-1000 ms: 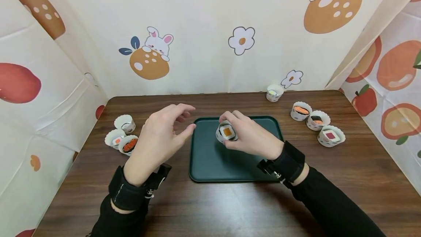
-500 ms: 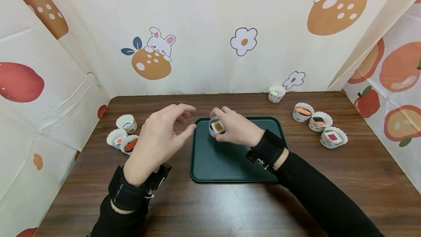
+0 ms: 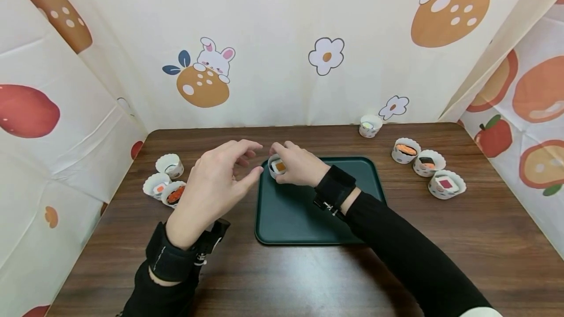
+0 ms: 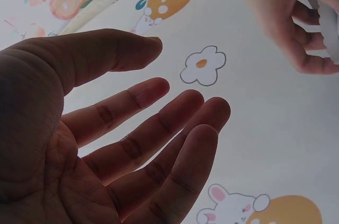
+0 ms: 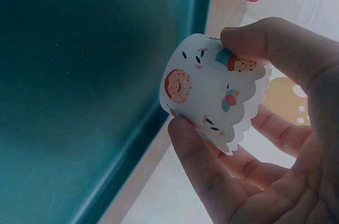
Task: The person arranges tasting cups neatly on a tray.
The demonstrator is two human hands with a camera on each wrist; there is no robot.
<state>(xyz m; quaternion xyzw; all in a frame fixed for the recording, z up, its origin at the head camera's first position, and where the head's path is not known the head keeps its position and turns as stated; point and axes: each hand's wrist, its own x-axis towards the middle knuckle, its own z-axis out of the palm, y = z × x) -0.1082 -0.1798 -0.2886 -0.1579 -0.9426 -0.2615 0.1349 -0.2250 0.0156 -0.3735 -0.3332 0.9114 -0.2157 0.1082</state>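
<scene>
My right hand (image 3: 301, 165) pinches a white paper cupcake cup (image 5: 206, 91) printed with donuts and sweets, thumb on one side and fingers on the other. A sushi piece with an orange-brown centre (image 3: 278, 166) sits in the cup. Cup and hand are over the back left corner of a dark green tray (image 3: 317, 219). Left of the tray my left hand (image 3: 216, 175) hovers with fingers loosely spread and holds nothing. In the left wrist view its palm and fingers (image 4: 143, 150) show bare, with part of the right hand at the upper right.
Left of the tray are paper cups, one with red-orange topping (image 3: 175, 193), one with a white-and-orange piece (image 3: 157, 186), and another behind (image 3: 169, 166). Right stand cups with sushi (image 3: 406, 150) (image 3: 429, 163) (image 3: 447, 184). Another cup (image 3: 370, 125) is near the curtain (image 3: 273, 92).
My right hand has moved left and slightly back with the cup, from the tray's middle to its back left corner. The left hand has stayed in place.
</scene>
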